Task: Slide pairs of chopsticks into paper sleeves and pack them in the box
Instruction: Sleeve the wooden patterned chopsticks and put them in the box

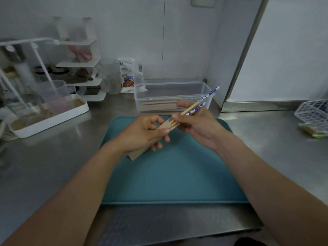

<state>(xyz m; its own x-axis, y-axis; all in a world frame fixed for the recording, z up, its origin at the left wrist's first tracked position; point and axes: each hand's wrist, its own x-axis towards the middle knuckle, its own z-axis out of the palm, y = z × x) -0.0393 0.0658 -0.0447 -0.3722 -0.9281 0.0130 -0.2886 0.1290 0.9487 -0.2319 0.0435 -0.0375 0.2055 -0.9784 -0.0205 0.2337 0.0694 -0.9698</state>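
- Holding the paper sleeve (150, 137) in our left hand (142, 134), grip curled round it above the tray (174, 174).
- Our right hand (197, 123) pinches the chopsticks (193, 108), tips just inside (most still out).
- Box (172, 96) behind holds some sleeved pairs; this one remains.

We get dim, cool, even light with soft shadows. Faint glare streaks the steel counter (58, 167). Wide-angle bending warps the edges; the rack (78, 64) at left looks blurred, and the centre is only slightly soft.
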